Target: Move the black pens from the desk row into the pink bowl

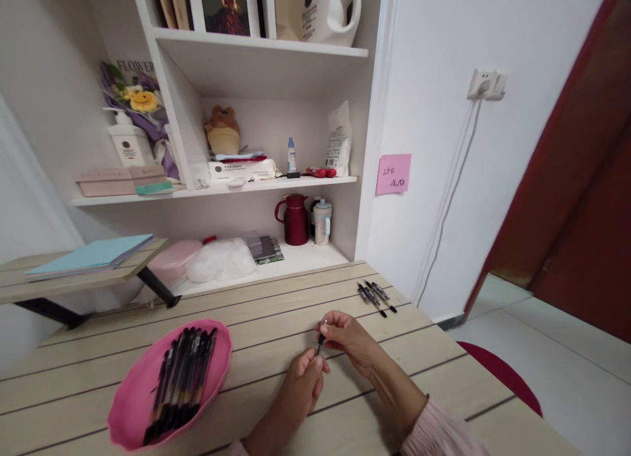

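Note:
Both my hands are together over the wooden table [276, 311], holding one black pen [320, 343] upright between them. My left hand [303, 377] pinches its lower end with curled fingers. My right hand [345, 336] closes its fingertips on the upper end. A pink oval bowl [133, 403] at my left holds several black pens [180, 380]. A small group of black pens [375, 297] lies loose on the table beyond my right hand.
White shelves [256, 186] stand behind the table with a red flask [294, 219], bottles, a plush toy and packets. A low wooden riser [73, 275] at left carries a blue folder. A pink sticky note [393, 173] and a wall socket are on the right wall; a red door stands further right.

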Action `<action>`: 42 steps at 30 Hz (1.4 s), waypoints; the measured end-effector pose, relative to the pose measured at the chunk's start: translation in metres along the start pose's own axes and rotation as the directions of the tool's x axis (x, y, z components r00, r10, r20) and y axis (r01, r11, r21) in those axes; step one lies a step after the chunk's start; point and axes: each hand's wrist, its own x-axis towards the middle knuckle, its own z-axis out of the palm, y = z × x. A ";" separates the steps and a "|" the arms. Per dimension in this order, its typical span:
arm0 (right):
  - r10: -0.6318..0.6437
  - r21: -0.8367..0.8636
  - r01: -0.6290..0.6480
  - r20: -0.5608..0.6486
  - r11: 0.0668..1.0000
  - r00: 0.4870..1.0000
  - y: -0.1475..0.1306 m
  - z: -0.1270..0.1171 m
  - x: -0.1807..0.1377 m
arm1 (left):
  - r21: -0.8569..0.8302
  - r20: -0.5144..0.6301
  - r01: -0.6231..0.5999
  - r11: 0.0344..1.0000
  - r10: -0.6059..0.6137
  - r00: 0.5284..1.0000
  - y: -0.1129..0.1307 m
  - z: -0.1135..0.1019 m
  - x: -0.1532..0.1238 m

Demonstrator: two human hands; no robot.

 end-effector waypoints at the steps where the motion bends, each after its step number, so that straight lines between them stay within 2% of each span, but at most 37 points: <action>1: 0.011 0.003 -0.011 0.020 1.000 1.000 -0.001 0.000 0.000 | -0.006 0.000 0.003 1.000 -0.003 1.000 0.000 0.000 0.000; 3: 0.006 0.014 -0.007 0.038 1.000 0.999 -0.001 -0.001 0.000 | -0.009 -0.002 0.016 1.000 -0.016 1.000 0.001 0.000 -0.001; 8: -0.056 0.000 0.057 -0.069 0.998 0.996 0.002 0.000 0.000 | 0.012 -0.016 0.022 1.000 -0.022 1.000 0.000 0.000 0.000; 13: -0.029 0.043 0.028 0.013 0.999 0.999 0.002 0.001 0.000 | 0.003 -0.012 0.009 1.000 -0.009 1.000 0.000 0.000 0.000; 17: -0.061 -0.004 0.061 -0.066 0.998 0.996 0.001 0.001 0.001 | 0.002 0.009 0.006 1.000 -0.006 1.000 0.003 0.000 -0.003; 22: -0.027 0.035 0.025 0.054 0.999 0.998 -0.001 0.002 -0.001 | 0.002 -0.032 0.023 1.000 -0.023 0.999 0.007 0.003 -0.007; 27: -0.049 0.006 0.049 -0.049 0.999 0.998 0.002 0.001 0.001 | -0.013 -0.036 0.023 1.000 -0.023 0.999 0.008 0.004 -0.008; 32: -0.023 0.054 0.020 0.053 0.998 0.998 0.000 0.000 -0.001 | -0.027 -0.032 0.061 0.998 -0.062 0.998 0.007 0.003 -0.003; 37: -0.082 0.029 0.082 -0.009 0.996 0.997 0.003 -0.001 0.003 | 0.010 -0.031 0.065 0.998 -0.065 0.997 0.008 0.003 -0.004; 42: -0.074 0.009 0.074 0.002 0.997 0.997 0.006 -0.001 0.005 | 0.003 -0.029 0.023 1.000 -0.023 0.999 0.009 0.004 -0.009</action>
